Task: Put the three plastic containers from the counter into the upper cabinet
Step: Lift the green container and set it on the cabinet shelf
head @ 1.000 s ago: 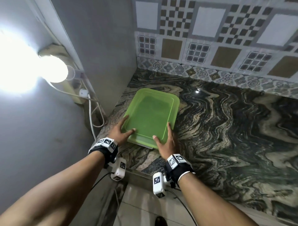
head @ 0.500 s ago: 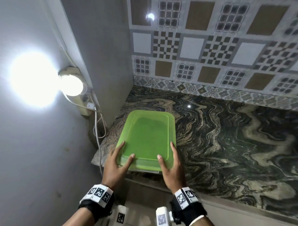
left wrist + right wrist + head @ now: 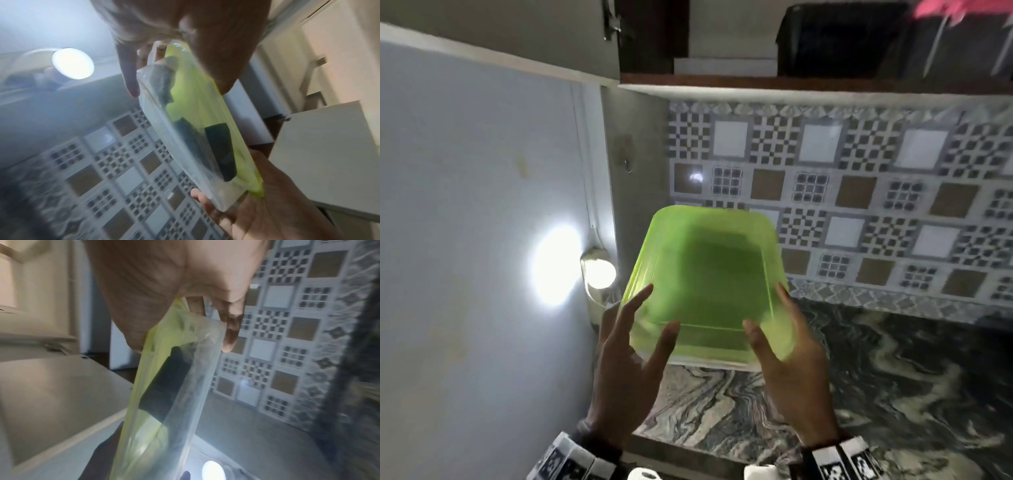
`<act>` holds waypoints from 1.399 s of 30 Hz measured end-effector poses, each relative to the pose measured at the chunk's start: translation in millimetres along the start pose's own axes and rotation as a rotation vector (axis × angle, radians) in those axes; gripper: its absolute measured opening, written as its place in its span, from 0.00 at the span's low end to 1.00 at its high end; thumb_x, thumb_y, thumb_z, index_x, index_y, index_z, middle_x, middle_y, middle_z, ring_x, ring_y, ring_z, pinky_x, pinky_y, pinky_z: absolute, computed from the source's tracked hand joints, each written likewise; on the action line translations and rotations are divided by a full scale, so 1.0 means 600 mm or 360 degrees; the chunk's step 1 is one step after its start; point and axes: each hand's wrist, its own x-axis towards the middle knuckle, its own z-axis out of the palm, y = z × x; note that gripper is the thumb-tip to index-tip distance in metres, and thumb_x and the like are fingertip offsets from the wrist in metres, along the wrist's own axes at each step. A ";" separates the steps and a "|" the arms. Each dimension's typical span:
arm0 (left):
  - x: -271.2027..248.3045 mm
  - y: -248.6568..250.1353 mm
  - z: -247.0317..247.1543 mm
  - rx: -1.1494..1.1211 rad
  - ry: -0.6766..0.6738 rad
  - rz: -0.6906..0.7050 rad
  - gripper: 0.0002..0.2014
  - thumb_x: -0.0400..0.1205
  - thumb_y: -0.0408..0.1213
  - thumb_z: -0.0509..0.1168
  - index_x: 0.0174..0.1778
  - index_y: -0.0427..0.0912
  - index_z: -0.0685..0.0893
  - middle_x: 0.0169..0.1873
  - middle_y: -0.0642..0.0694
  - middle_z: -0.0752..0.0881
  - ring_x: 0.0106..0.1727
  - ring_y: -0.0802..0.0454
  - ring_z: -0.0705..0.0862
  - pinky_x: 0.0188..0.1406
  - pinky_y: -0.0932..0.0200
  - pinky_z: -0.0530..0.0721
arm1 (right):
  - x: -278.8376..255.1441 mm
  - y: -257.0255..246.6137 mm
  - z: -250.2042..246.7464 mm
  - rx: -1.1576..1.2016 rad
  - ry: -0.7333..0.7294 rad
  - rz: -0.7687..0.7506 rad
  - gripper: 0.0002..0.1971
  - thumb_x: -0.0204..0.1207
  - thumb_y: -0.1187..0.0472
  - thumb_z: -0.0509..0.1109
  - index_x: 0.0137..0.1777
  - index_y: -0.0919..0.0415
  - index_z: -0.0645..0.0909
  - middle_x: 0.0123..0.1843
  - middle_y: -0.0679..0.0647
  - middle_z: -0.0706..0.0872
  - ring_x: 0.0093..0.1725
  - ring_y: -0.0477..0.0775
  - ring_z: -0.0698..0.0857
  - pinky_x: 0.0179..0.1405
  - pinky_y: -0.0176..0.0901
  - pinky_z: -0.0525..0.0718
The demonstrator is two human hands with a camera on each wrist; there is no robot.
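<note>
A person holds a flat, rectangular green-lidded plastic container (image 3: 705, 287) in the air in front of them, clear of the marbled counter (image 3: 876, 394). The left hand (image 3: 626, 370) grips its near left corner, thumb on the lid and fingers reaching along the left edge and underneath; the right hand (image 3: 791, 370) mirrors this at the near right corner, thumb on top and fingers wrapped under the clear base. Neither hand is nearer than the other; they share the load evenly. The container's long axis points away from the person toward the tiled wall (image 3: 859, 192), with the far end tipped upward. The upper cabinet (image 3: 791, 82) lies directly above and beyond that raised far end, its door open and dark items already on the shelf, so the coming move looks like a push upward and forward, far end first. Compared with the view half a second earlier, the container is no longer lying on the counter's front edge: it has been lifted, and the view has swung up so the cabinet shelf now shows. A lit bulb (image 3: 599, 274) glows on the left wall.
</note>
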 end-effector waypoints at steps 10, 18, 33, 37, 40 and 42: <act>0.140 0.174 -0.094 -0.0171 0.0289 0.0291 0.30 0.75 0.67 0.69 0.75 0.68 0.78 0.66 0.62 0.78 0.63 0.73 0.78 0.53 0.52 0.86 | 0.102 -0.224 -0.061 0.0083 0.0117 -0.0434 0.40 0.69 0.29 0.70 0.82 0.39 0.70 0.79 0.32 0.77 0.76 0.31 0.74 0.72 0.23 0.70; 0.332 0.260 -0.091 -0.0133 0.0332 0.0255 0.24 0.80 0.57 0.71 0.73 0.60 0.80 0.70 0.50 0.81 0.69 0.53 0.79 0.69 0.58 0.75 | 0.272 -0.346 -0.060 0.0096 0.0108 -0.0428 0.37 0.74 0.34 0.73 0.82 0.43 0.72 0.81 0.41 0.76 0.81 0.48 0.74 0.81 0.54 0.72; 0.618 0.267 0.000 0.0035 0.0144 -0.0009 0.27 0.81 0.66 0.64 0.68 0.51 0.82 0.74 0.45 0.82 0.70 0.40 0.82 0.59 0.55 0.72 | 0.567 -0.386 -0.020 -0.0221 -0.0104 -0.0120 0.55 0.56 0.17 0.70 0.78 0.52 0.73 0.69 0.55 0.82 0.57 0.57 0.87 0.45 0.48 0.92; 0.670 0.263 0.021 0.0160 0.0048 -0.0025 0.28 0.82 0.65 0.62 0.70 0.50 0.80 0.74 0.43 0.82 0.72 0.39 0.80 0.59 0.54 0.70 | 0.626 -0.369 -0.007 -0.0475 -0.0150 -0.0089 0.41 0.40 0.07 0.64 0.34 0.43 0.65 0.34 0.47 0.70 0.30 0.51 0.73 0.33 0.43 0.75; 0.708 0.254 0.040 0.0265 -0.0009 -0.0042 0.29 0.83 0.66 0.59 0.71 0.49 0.78 0.73 0.44 0.81 0.72 0.40 0.79 0.58 0.54 0.69 | 0.661 -0.360 0.002 -0.0480 -0.0139 -0.0086 0.43 0.37 0.06 0.61 0.31 0.45 0.60 0.31 0.46 0.66 0.28 0.50 0.69 0.37 0.46 0.73; 0.729 0.245 0.049 0.0338 -0.0034 -0.0064 0.32 0.81 0.70 0.58 0.72 0.50 0.77 0.73 0.43 0.81 0.71 0.39 0.80 0.58 0.52 0.71 | 0.667 -0.356 0.009 -0.0505 -0.0096 -0.0062 0.45 0.41 0.06 0.60 0.40 0.47 0.75 0.38 0.49 0.79 0.35 0.53 0.80 0.47 0.47 0.81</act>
